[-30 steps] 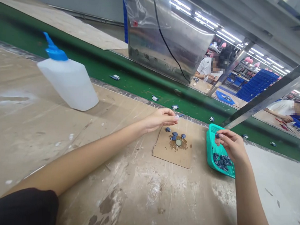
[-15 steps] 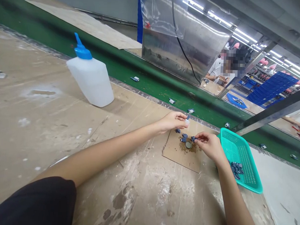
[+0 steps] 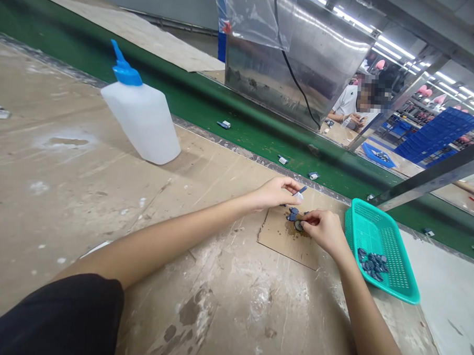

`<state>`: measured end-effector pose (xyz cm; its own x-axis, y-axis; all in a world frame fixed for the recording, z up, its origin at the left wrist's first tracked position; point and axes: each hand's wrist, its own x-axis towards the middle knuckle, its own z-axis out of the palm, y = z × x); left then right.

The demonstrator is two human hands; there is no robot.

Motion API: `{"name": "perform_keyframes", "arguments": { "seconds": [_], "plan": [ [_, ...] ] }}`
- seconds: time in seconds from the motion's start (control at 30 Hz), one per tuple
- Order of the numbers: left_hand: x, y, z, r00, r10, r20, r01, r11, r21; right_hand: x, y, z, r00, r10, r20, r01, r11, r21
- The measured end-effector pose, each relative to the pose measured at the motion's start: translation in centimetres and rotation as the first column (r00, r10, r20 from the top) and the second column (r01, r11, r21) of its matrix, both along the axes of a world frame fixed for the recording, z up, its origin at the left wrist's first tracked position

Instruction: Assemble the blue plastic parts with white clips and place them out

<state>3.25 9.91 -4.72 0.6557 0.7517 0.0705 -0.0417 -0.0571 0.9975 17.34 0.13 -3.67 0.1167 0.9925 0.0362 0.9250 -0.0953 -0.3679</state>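
My left hand (image 3: 277, 192) is closed on a small white-and-blue plastic part (image 3: 299, 195), held above the far edge of a piece of cardboard (image 3: 283, 242). My right hand (image 3: 324, 228) has its fingers pinched over a small round metal cap (image 3: 298, 225) on the cardboard. Whatever those fingertips hold is hidden from view. Beside the cap lie several small dark blue pieces (image 3: 292, 214), with wet brown spots around them. A green plastic basket (image 3: 404, 247) stands right of my right hand, with more dark blue pieces (image 3: 374, 264) inside.
A white squeeze bottle (image 3: 143, 121) with a blue nozzle stands at the left on the worn table (image 3: 203, 223). Behind runs a green conveyor belt (image 3: 257, 147) carrying several small white-and-blue parts. A metal post (image 3: 441, 170) rises by the basket. Another person (image 3: 352, 106) sits beyond the belt.
My right hand has moved left and down from beside the dark blue pieces to the round cap. My left hand still holds its part. The parts on the belt appear further right.
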Motion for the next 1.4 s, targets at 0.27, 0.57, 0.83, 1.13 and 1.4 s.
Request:
{"name": "perform_keyframes", "arguments": {
  "seconds": [0.27, 0.57, 0.83, 1.13, 1.4],
  "plan": [
    [-0.6, -1.1, -0.5, 0.99, 0.066, -0.128, 0.026, 0.793, 0.609, 1.6, -0.4, 1.1, 0.876, -0.082, -0.475, 0.129, 0.989, 0.068],
    [-0.6, -3.2, 0.6, 0.992, 0.041, -0.119, 0.062, 0.663, 0.746, 1.2, -0.9, 2.3, 0.272, -0.069, -0.96, 0.156, 0.987, -0.027],
    [-0.8, -3.4, 0.7, 0.994, 0.079, -0.078, 0.014, 0.609, 0.793, 0.3, -1.1, 2.0, 0.306, -0.08, -0.949, 0.186, 0.982, -0.023],
    [0.1, -1.8, 1.1, 0.987, 0.15, -0.063, -0.038, 0.584, 0.811, 1.3, -2.1, 3.0, 0.659, 0.075, -0.749, 0.109, 0.975, 0.193],
    [1.5, 10.7, 0.6, 0.583, 0.586, -0.563, 0.073, 0.652, 0.755, 12.9, -4.5, 1.3, 0.991, -0.132, 0.006, 0.131, 0.988, 0.085]
  ]
}}
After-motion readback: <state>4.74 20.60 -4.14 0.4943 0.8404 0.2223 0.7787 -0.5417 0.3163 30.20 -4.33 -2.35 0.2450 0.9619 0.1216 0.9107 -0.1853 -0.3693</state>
